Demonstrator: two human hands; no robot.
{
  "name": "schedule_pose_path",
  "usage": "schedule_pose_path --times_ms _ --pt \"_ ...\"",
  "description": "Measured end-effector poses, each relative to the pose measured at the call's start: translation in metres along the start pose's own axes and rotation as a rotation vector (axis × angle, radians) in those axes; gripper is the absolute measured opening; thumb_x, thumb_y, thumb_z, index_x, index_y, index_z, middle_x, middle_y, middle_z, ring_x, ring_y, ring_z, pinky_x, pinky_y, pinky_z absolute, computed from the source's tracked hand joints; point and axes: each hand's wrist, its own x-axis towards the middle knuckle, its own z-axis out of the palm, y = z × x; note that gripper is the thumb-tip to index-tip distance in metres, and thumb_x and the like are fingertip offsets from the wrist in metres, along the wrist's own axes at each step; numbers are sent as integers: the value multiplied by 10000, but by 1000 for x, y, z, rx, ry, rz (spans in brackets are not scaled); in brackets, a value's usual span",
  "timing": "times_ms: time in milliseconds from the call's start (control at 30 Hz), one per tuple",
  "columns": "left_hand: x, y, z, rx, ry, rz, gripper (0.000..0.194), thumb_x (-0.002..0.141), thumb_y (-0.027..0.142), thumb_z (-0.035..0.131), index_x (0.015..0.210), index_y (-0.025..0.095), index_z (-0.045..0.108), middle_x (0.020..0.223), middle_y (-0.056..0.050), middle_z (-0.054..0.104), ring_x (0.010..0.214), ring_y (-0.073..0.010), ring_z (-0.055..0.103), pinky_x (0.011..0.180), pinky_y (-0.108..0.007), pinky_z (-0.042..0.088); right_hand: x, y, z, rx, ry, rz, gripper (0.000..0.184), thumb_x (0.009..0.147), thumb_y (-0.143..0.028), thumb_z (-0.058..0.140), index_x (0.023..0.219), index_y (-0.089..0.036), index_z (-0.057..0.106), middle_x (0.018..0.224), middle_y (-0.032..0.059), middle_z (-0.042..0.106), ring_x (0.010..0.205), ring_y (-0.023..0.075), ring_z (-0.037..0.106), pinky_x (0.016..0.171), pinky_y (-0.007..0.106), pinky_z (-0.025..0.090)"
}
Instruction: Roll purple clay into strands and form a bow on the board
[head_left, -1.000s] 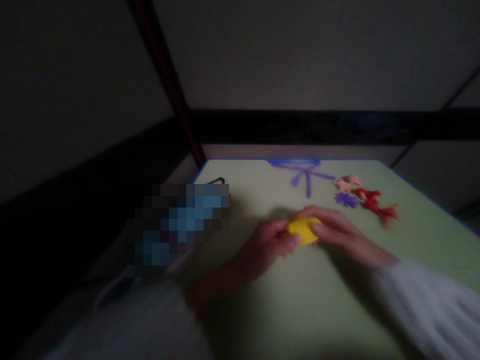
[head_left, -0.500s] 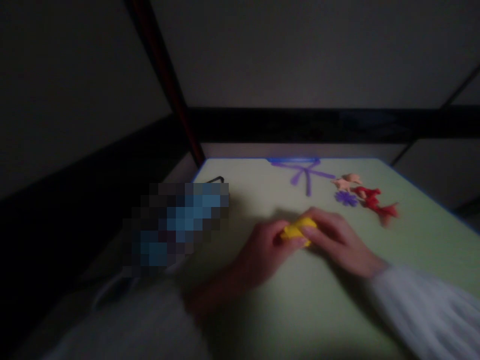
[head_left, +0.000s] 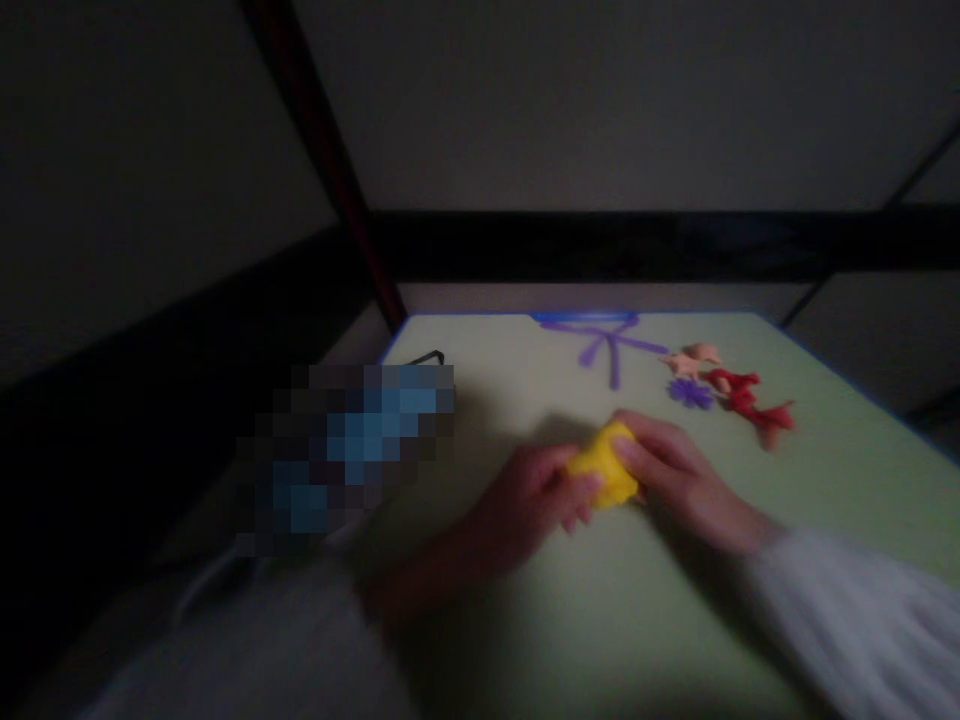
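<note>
A soft-looking yellow lump, like modelling clay (head_left: 609, 468), is held between both hands over the pale green table. My left hand (head_left: 541, 488) pinches its left side, with the thumb lying across the front. On the other side, my right hand (head_left: 671, 470) grips it with the thumb pressed on the upper right face. Fingers behind the lump are partly hidden. Beyond my right hand lie a purple flower-like shape (head_left: 691, 393), red shaped pieces (head_left: 750, 405) and peach-coloured pieces (head_left: 684, 362).
Purple strips (head_left: 614, 350) lie crossed near the far edge of the table (head_left: 480, 340). At the left stands a pixelated device with a bluish screen (head_left: 379, 425). A dark wall band runs behind the table.
The yellow lump has turned between my hands and shows a broader, rounder face. My left fingers have shifted lower along it. The pieces on the table stay put.
</note>
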Motion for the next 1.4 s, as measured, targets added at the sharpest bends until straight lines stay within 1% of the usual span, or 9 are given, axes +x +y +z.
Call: schedule_pose_path --times_ms 267,433,533,667,800,1000,1133,1300,1400 --pt "1 2 -2 -109 -26 21 231 729 362 611 672 146 550 544 32 550 463 -57 466 459 -174 373 1 4 2 244 -20 64 405 753 -565 649 690 -188 516 553 -41 497 438 72 374 441 214 329" --pt "11 -1 -6 -171 252 49 248 639 262 687 793 162 521 561 69 556 414 -52 461 417 -172 366 3 2 -1 93 81 -69 374 802 -516 625 664 -185 517 526 -48 477 462 74 390 446 195 306" --pt "14 -3 -8 -99 321 39 198 683 284 665 772 141 560 544 46 570 434 -65 489 447 -183 392 5 2 -1 1 114 -91 378 825 -506 597 647 -183 517 549 -37 488 482 80 405 453 200 318" --pt "14 -5 -5 -47 292 47 213 751 333 594 758 121 609 660 -11 624 610 -114 583 591 -219 459 6 1 1 -83 139 -49 355 816 -495 606 672 -176 543 578 -31 491 504 87 417 450 212 316" --pt "11 -4 -1 -57 198 29 220 715 323 632 800 120 618 741 -11 631 713 -135 585 663 -225 450 5 1 3 -158 115 32 379 766 -528 639 687 -167 557 556 -34 473 507 94 408 453 224 310" --pt "10 -6 -1 52 217 -11 221 698 328 624 756 114 633 677 5 578 639 -110 508 590 -206 399 6 6 2 -45 205 168 411 663 -514 735 715 -180 502 584 -47 486 508 82 411 465 220 290" --pt "10 -6 -2 86 185 2 237 707 351 600 687 115 612 627 7 554 597 -99 480 549 -198 378 7 6 2 52 155 214 403 697 -517 710 738 -184 488 602 -50 488 504 75 404 465 218 271" --pt "8 -5 -2 155 190 -17 231 714 348 592 655 126 616 604 -12 590 584 -123 534 543 -213 407 5 4 4 41 116 155 355 752 -504 665 790 -197 492 617 -50 484 490 80 404 450 216 278" --pt "8 -5 -3 171 234 -25 233 714 350 599 655 127 634 607 -28 621 590 -146 578 553 -230 439 1 5 4 -161 169 -42 281 851 -482 550 925 -212 526 719 -11 557 575 124 501 506 246 379"
